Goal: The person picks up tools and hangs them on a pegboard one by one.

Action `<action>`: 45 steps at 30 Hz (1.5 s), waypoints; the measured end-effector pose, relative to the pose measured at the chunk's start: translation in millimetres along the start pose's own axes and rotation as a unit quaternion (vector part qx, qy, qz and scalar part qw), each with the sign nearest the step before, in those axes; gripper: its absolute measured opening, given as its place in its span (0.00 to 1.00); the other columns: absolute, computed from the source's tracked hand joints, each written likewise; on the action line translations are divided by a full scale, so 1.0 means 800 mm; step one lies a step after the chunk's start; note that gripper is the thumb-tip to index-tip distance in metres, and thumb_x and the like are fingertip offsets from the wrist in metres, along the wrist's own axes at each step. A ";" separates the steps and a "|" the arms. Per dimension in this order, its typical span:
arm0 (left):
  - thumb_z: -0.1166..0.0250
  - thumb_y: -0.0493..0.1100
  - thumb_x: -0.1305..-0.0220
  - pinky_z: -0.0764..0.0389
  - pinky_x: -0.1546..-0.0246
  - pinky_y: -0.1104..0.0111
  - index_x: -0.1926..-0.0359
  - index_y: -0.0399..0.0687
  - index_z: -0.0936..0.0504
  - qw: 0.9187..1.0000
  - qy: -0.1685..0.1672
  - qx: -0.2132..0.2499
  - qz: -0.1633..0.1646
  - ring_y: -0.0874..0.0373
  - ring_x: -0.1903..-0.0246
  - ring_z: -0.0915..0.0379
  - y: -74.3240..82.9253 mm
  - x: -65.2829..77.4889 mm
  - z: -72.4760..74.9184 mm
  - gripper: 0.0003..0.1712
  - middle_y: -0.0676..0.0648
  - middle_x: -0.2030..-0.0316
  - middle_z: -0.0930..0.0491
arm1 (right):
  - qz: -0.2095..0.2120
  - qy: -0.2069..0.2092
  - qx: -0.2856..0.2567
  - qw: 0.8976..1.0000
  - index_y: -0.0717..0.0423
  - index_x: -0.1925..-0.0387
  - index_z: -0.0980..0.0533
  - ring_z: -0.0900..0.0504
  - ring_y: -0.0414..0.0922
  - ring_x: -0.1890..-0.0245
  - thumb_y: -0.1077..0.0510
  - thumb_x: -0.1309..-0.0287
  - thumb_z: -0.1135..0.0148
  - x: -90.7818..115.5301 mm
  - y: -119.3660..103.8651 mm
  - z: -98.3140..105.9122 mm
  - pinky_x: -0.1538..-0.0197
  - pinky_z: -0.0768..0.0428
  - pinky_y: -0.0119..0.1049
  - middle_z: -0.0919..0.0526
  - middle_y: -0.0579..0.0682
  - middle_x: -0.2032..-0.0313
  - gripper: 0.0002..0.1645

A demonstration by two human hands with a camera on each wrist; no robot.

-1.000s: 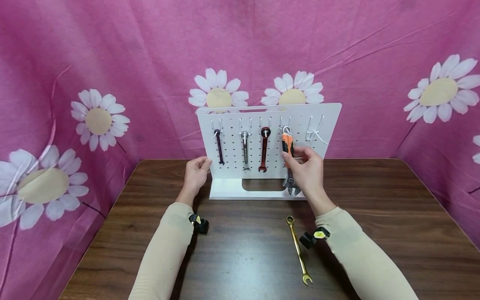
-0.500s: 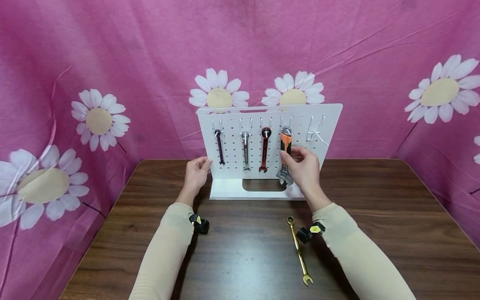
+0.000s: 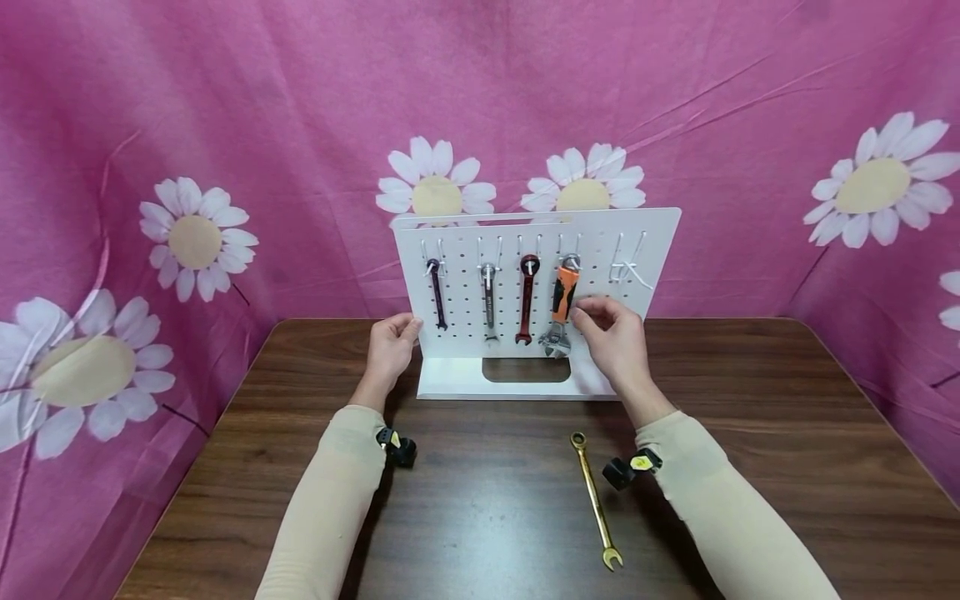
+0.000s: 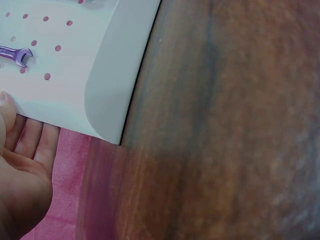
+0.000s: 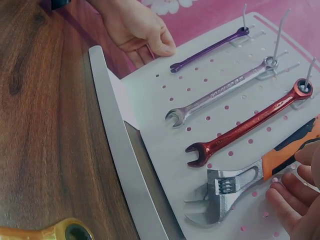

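A white pegboard stand (image 3: pixel 495 379) stands upright on the table. My left hand (image 3: pixel 391 346) holds its left edge, thumb in front and fingers behind in the left wrist view. An adjustable wrench (image 3: pixel 561 308) with an orange-and-black handle hangs from a hook, jaw end down and slanting left. My right hand (image 3: pixel 617 342) is just right of its handle, fingers loosely bent and not gripping it. Further left hang a red wrench (image 5: pixel 245 125), a silver wrench (image 5: pixel 220 92) and a purple wrench (image 5: pixel 210 50).
A gold wrench (image 3: pixel 596 500) lies on the wooden table (image 3: pixel 465 500) in front of the board. At the board's right side is a hook (image 3: pixel 628 271) with nothing hanging on it. A pink flowered cloth (image 3: pixel 480 83) surrounds the table's back and sides.
The adjustable wrench's lower end has swung left against the board. My right hand has let go of its handle and moved slightly right. My left hand has stayed at the board's edge.
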State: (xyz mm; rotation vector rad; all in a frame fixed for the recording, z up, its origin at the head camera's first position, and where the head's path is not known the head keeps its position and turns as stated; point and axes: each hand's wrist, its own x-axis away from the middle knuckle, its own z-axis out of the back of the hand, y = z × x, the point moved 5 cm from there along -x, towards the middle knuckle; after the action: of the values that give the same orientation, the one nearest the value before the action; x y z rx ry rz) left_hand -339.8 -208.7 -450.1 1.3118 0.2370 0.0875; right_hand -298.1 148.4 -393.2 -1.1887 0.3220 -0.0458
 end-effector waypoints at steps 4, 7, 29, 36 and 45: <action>0.36 0.37 0.20 0.19 0.62 0.80 0.49 0.30 0.11 1.000 0.000 0.000 0.002 0.64 0.65 0.22 -0.001 0.000 0.001 0.13 0.43 0.64 0.11 | 0.005 -0.008 0.008 1.000 0.66 0.46 0.15 0.22 0.27 0.61 0.60 0.27 0.32 0.004 0.000 0.002 0.55 0.25 0.17 0.12 0.64 0.46 0.15; 0.36 0.37 0.20 0.18 0.62 0.79 0.49 0.29 0.11 1.000 -0.002 0.001 -0.003 0.65 0.66 0.23 0.000 0.000 0.001 0.13 0.43 0.64 0.11 | 0.015 -0.021 0.020 0.999 0.66 0.46 0.15 0.21 0.29 0.59 0.60 0.27 0.32 0.011 -0.002 0.004 0.54 0.25 0.17 0.12 0.65 0.46 0.15; 0.37 0.38 0.20 0.13 0.53 0.73 0.49 0.29 0.12 1.000 -0.005 -0.004 0.004 0.71 0.64 0.21 0.003 0.001 0.000 0.14 0.42 0.59 0.09 | 0.048 -0.086 0.075 0.992 0.63 0.48 0.13 0.20 0.28 0.62 0.57 0.28 0.30 0.074 -0.003 0.028 0.56 0.23 0.20 0.09 0.60 0.54 0.14; 0.36 0.39 0.20 0.10 0.46 0.63 0.49 0.31 0.11 1.000 -0.006 -0.005 0.009 0.69 0.63 0.21 0.003 0.001 -0.001 0.14 0.42 0.59 0.10 | 0.043 -0.093 0.085 0.991 0.61 0.50 0.13 0.21 0.30 0.66 0.57 0.29 0.28 0.093 -0.005 0.036 0.61 0.23 0.22 0.08 0.57 0.57 0.13; 0.36 0.37 0.20 0.16 0.59 0.79 0.51 0.28 0.12 1.000 -0.003 0.008 0.005 0.70 0.65 0.21 0.002 0.000 -0.001 0.13 0.48 0.65 0.11 | 0.044 -0.093 0.102 0.989 0.60 0.52 0.13 0.20 0.31 0.68 0.59 0.30 0.29 0.109 0.000 0.046 0.61 0.22 0.25 0.08 0.55 0.61 0.11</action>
State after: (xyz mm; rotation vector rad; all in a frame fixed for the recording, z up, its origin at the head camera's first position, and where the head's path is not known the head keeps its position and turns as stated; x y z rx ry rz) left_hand -339.8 -208.0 -448.7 1.3293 0.2266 0.0896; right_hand -205.1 164.1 -400.2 -0.9663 0.1997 0.1063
